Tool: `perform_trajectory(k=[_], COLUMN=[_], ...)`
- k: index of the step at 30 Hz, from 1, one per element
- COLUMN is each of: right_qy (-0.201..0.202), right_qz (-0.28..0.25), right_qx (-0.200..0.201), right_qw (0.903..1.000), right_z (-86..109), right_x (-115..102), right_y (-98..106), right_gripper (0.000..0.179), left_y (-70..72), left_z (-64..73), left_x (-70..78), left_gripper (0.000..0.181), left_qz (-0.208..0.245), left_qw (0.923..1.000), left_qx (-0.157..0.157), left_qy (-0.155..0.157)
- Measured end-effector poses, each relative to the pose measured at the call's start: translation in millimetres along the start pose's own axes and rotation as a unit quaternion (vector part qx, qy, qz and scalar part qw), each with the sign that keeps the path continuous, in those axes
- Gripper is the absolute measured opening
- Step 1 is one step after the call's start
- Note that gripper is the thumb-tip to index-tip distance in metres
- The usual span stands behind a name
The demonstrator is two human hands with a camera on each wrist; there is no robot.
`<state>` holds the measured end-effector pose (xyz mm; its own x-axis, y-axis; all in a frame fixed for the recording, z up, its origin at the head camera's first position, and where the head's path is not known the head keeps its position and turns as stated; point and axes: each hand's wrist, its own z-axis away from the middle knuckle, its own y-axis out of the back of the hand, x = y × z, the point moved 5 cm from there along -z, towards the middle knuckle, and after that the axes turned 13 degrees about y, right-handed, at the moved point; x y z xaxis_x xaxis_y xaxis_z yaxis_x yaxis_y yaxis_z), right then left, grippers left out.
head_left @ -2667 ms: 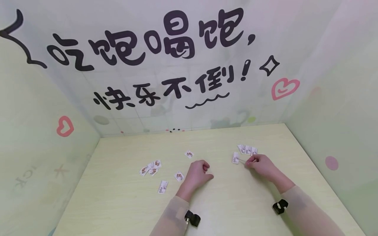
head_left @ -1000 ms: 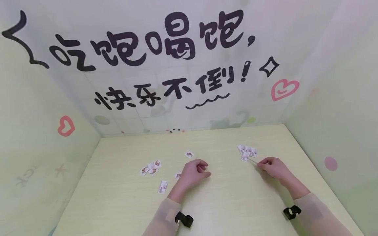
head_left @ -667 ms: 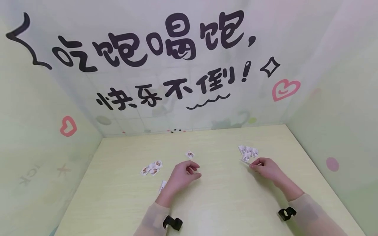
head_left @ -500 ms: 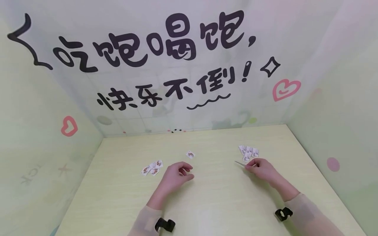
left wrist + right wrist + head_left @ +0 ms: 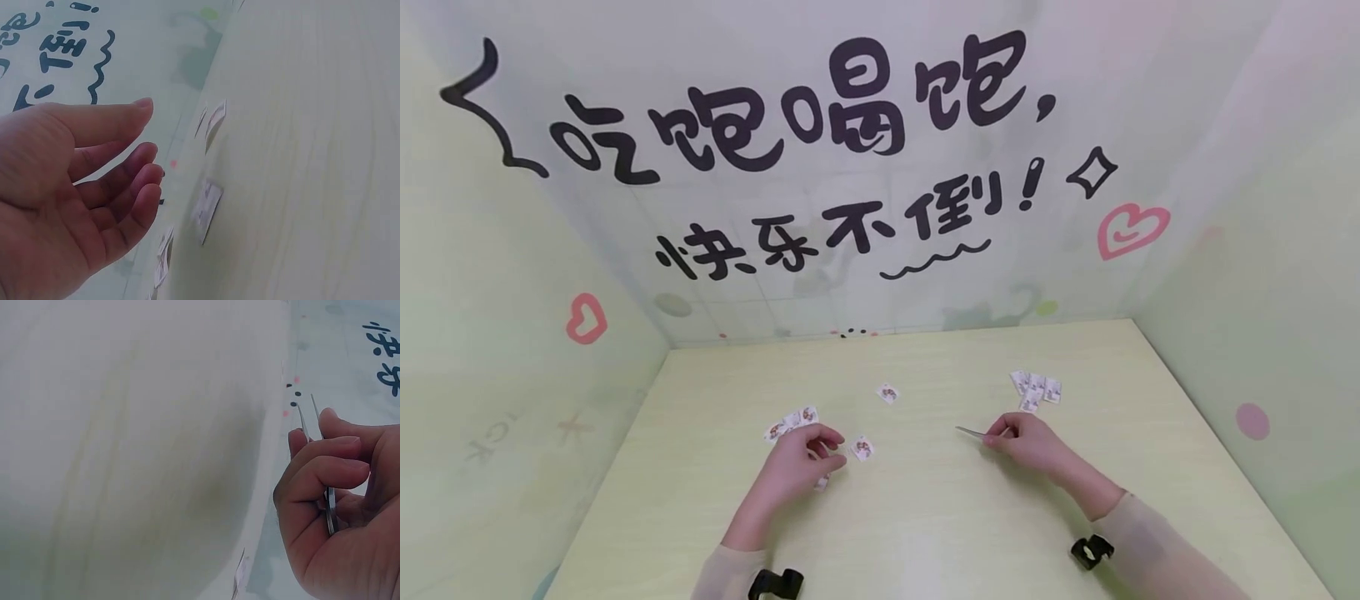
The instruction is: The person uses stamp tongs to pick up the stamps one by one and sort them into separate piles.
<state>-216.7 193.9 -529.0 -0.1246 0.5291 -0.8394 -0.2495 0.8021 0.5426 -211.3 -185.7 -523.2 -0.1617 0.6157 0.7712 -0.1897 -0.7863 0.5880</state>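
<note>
My right hand (image 5: 1026, 442) holds a pair of tweezers (image 5: 970, 432) above the table, the tips pointing left. In the right wrist view the tweezers' prongs (image 5: 315, 412) stand apart with nothing between them. My left hand (image 5: 793, 467) hovers with loosely bent fingers and holds nothing. It partly covers a small grey-printed card (image 5: 822, 482) and a cluster of small picture cards (image 5: 807, 414). Just right of its fingertips lies a card with a reddish-brown picture (image 5: 862, 448). A similar card (image 5: 888, 393) sits farther back. Several grey-printed cards (image 5: 1032, 402) overlap at the right.
The pale wooden table (image 5: 925, 517) is enclosed by a printed back wall (image 5: 880, 300) and side walls. A black band with a camera mount (image 5: 1092, 552) is on the right sleeve; another black mount (image 5: 777, 583) is on the left.
One grey-printed card shifted right to join the right-hand group, with the tweezers at it. Afterwards the tweezers left it and moved left with my right hand. My left hand moved left too.
</note>
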Motion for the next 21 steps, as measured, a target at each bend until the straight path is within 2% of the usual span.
perform_trajectory(k=[8,14,21], right_qy=[0.000,0.011,0.030], right_qz=[-0.026,-0.045,-0.061], right_qx=[-0.009,-0.018,-0.034], right_qw=[0.9996,0.9988,0.9971], right_z=[-5.3,-10.5,-13.3], right_x=[-14,-21,-31], right_y=[-22,-39,-52], right_gripper=[0.011,0.011,0.013], left_y=[13.4,17.8,25.0], left_z=[4.2,5.3,6.9], left_x=[-22.0,-27.3,-32.8], left_gripper=[0.023,0.025,0.027], left_qz=[-0.018,-0.023,-0.028], left_qw=[0.9998,0.9996,0.9995], left_qx=[-0.010,-0.017,-0.009], left_qy=[-0.007,-0.009,0.011])
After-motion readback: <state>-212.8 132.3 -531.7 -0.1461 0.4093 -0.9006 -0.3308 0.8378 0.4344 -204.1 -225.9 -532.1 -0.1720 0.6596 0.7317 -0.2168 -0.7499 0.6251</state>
